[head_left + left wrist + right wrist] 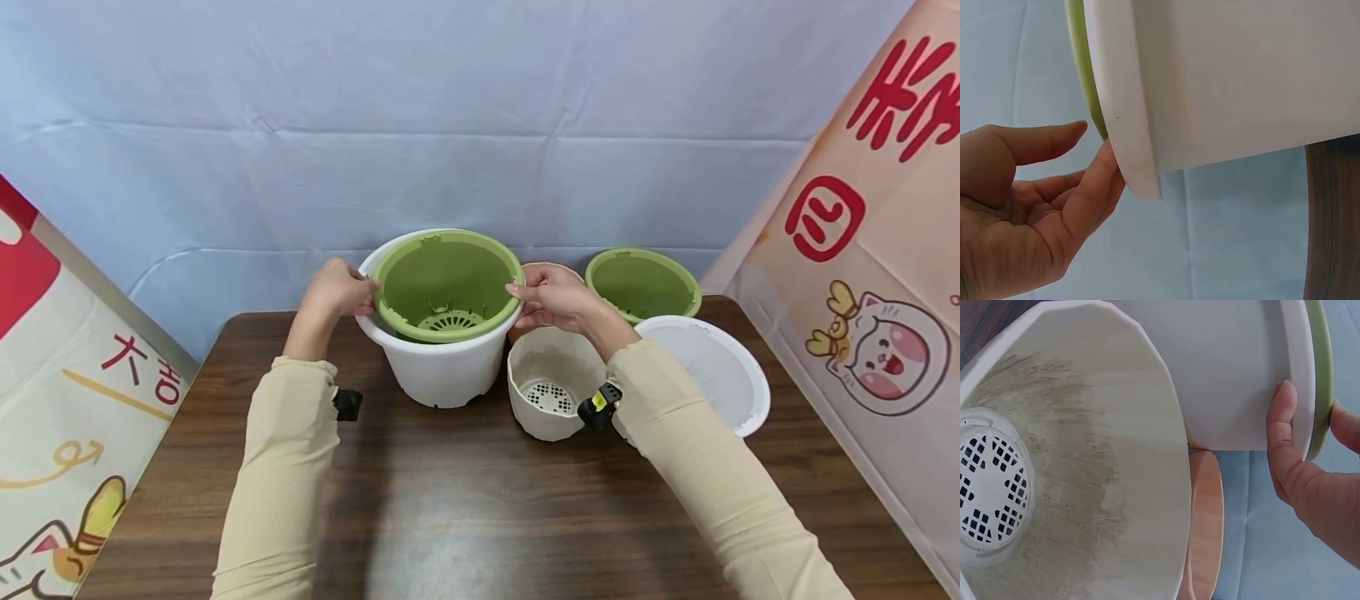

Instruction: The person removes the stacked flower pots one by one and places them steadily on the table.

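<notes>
A green inner pot [447, 283] sits nested in a large white pot [442, 371] at the middle back of the brown table [465, 500]. My left hand [352, 292] holds their left rim, thumb at the green rim [1082, 56] and fingers under the white lip [1129, 125]. My right hand [536, 298] pinches the right rim: in the right wrist view its fingers [1282, 437] lie under the white pot's lip [1294, 362] and the thumb lies on the green rim [1321, 362].
A smaller white pot [551, 392] with a mesh bottom stands under my right wrist, an orange piece [1207, 519] behind it. At the back right are a second green pot [642, 283] and another white pot [712, 371]. Printed panels flank the table.
</notes>
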Demonstrator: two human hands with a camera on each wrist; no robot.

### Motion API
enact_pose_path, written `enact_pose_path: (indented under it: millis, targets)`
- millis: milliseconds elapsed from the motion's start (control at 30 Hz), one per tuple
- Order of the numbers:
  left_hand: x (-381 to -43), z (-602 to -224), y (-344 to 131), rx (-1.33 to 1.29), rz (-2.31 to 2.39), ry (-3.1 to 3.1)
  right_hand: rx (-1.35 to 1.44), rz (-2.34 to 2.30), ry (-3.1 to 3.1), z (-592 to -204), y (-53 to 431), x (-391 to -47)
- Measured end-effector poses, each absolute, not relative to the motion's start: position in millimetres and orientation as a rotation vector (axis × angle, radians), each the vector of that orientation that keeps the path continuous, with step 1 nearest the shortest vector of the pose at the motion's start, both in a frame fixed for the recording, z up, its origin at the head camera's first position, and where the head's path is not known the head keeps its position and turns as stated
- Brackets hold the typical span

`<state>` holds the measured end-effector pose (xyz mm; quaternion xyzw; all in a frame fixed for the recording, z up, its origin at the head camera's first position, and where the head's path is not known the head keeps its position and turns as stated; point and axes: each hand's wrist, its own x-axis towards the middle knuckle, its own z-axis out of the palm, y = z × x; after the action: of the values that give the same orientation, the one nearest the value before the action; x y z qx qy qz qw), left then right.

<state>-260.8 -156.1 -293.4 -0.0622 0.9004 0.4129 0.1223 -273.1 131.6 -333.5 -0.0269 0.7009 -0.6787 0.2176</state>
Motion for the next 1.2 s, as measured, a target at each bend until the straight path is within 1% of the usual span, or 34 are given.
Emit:
enact_pose_path:
  millis: [333, 667, 933, 1200]
  targets:
    - [-262.7, -301.0, -159.6, -0.175, 1.485, 2.429, -0.088, -1.880, 1.919, -330.3, 132.3, -272.6]
    - [-264.2, -307.0, -159.5, -0.159, 1.529, 2.424, -0.067, -1.904, 1.884, -330.8, 132.5, -272.2]
    - [-263.1, -309.6, -164.6, -0.142, 1.704, 2.293, -0.053, -1.907, 1.868, -330.9, 134.4, -271.3]
    - [-260.6, -309.6, -167.1, -0.146, 1.756, 2.242, -0.035, -1.899, 1.883, -333.4, 137.9, -272.2]
